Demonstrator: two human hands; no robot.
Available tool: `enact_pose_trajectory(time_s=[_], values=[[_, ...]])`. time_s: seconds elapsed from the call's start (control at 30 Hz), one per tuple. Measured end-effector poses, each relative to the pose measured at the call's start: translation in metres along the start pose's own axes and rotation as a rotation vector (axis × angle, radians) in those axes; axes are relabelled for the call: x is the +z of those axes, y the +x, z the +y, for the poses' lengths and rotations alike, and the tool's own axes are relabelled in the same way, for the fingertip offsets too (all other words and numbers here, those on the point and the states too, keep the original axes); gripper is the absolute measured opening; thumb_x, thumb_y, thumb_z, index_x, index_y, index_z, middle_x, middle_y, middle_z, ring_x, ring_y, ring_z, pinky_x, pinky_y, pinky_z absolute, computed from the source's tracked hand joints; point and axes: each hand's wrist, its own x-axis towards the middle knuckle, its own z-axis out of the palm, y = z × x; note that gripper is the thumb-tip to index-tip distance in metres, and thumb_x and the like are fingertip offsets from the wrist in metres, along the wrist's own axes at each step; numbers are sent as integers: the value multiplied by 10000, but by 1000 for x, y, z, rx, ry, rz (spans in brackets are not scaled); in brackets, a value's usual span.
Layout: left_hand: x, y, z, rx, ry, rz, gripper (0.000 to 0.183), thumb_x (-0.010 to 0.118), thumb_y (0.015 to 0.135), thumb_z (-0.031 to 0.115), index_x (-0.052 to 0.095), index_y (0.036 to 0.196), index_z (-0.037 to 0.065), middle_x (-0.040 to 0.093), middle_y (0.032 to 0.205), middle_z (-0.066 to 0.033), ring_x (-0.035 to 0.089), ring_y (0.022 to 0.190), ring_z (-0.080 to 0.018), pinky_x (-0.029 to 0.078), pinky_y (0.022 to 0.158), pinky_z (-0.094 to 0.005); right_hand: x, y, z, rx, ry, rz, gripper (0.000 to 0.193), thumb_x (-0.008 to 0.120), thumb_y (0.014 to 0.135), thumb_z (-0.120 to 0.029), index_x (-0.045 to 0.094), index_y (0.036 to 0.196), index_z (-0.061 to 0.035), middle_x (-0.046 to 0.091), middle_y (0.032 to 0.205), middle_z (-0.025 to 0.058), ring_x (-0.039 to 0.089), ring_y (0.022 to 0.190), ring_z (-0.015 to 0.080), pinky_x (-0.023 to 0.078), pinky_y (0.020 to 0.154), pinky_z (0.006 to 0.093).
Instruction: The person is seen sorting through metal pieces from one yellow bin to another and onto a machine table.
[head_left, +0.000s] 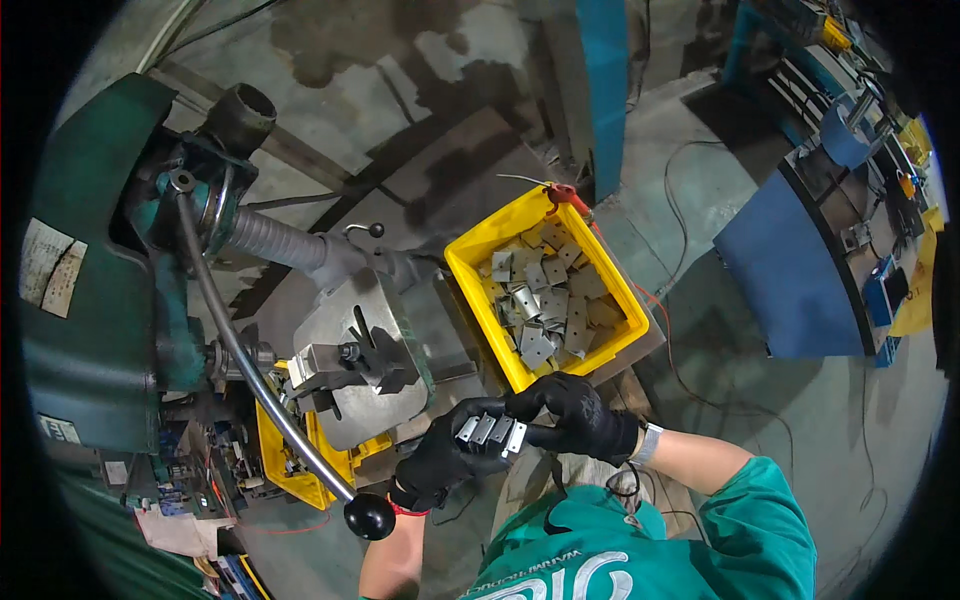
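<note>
Green shirt (650, 550) foremost, left hand (439, 463) and right hand (582, 417) have a pinching grip on lined-up metal brackets (490, 433), which could spill if either slackens

Metal workshop: green drill press (90, 300), yellow bin (483, 328) of metal parts (545, 295), stained floor (340, 45).

The black-gloved left hand (440, 458) is curled like a cup. The right hand (582, 415), also gloved, bends close beside it. The left forearm (394, 555) rises steeply; the right forearm (695, 461) slants inward.
</note>
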Motion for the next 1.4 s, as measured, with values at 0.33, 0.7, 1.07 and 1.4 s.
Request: enact_pose_trajectory(time_s=[0.33,0.7,1.07,1.4], values=[[-1,2,-4,22,132,-21,585,787,638,151,511,1146,63,605,987,-60,574,892,-136,467,801,-286,7,-10,14,25,22,-14,294,712,692,-128,620,966,-79,633,840,85,622,739,262,484,659,346],[-11,0,-58,-312,-724,-55,602,699,683,103,442,1223,33,581,974,-74,581,803,-170,495,677,-287,-19,15,111,128,-383,-216,208,617,744,-158,611,933,-71,621,787,134,616,698,309,494,616,391],[-27,-35,-84,-347,-848,-39,640,754,645,164,478,1204,22,604,958,-68,605,833,-182,509,727,-318,4,151,230,-51,-1010,-344,139,521,780,-91,625,835,-18,611,746,152,602,710,333,488,635,400],[-45,-66,-138,-408,-789,-128,553,709,735,141,457,1211,15,585,1054,-70,564,945,-154,472,820,-310,36,141,326,334,-534,-209,236,484,792,-119,635,933,-6,631,931,178,576,929,349,465,807,378]])
